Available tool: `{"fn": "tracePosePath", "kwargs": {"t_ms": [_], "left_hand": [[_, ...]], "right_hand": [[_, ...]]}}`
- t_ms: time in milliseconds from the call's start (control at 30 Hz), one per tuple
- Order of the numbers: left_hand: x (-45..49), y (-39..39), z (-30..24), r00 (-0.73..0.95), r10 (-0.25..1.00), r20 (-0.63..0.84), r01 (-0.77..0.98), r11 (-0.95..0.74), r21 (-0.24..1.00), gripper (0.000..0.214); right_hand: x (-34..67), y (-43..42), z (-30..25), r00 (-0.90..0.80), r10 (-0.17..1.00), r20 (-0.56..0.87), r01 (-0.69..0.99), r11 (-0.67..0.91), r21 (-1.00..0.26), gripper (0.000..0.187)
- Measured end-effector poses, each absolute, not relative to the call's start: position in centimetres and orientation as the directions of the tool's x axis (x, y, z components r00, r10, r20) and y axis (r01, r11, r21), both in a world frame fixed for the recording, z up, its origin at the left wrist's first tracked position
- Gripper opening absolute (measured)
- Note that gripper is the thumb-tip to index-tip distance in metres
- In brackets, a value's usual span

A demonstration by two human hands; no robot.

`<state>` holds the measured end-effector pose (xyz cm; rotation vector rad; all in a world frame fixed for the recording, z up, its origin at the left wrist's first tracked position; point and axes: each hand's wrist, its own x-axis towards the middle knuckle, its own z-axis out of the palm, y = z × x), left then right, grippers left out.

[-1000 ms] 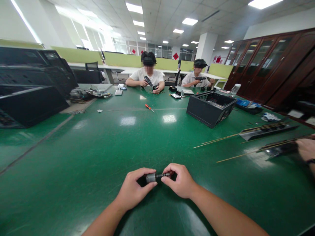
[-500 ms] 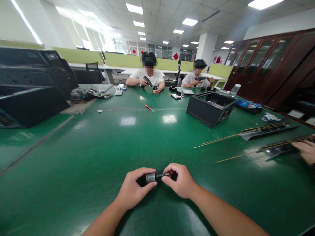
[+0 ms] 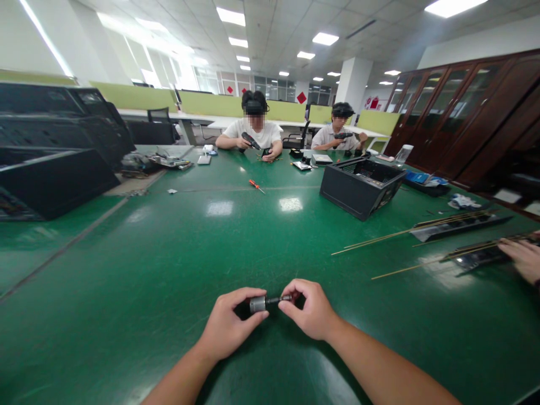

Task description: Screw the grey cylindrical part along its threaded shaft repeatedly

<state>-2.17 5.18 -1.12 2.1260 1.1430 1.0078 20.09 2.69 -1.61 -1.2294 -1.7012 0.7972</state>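
A short grey metal cylinder with a thin dark shaft lies level between my hands, low over the green table. My left hand grips the thick cylinder end between thumb and fingers. At the other end, my right hand pinches the tip of the shaft with thumb and forefinger. Those fingers partly cover the shaft's end. Its exact kind cannot be made out.
An orange screwdriver lies ahead. A black computer case stands right of it, with thin brass-coloured rods nearer. More dark cases stand left. Two people sit opposite, holding power drills; another person's hand is far right.
My right hand has shifted very slightly at the shaft's tip; my left hand keeps still. Across the table, one person's drill has moved a little left and tilted.
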Motion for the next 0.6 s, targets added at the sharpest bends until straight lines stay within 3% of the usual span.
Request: {"fn": "tracePosePath", "kwargs": {"t_ms": [600], "left_hand": [[-2.16,5.27,-0.96,0.361,0.872,0.332,0.477,-0.478,0.738,0.025]], "right_hand": [[20.07,2.72,-1.40,-0.105,0.955,0.276,0.376,0.295,-0.878,0.004]]}}
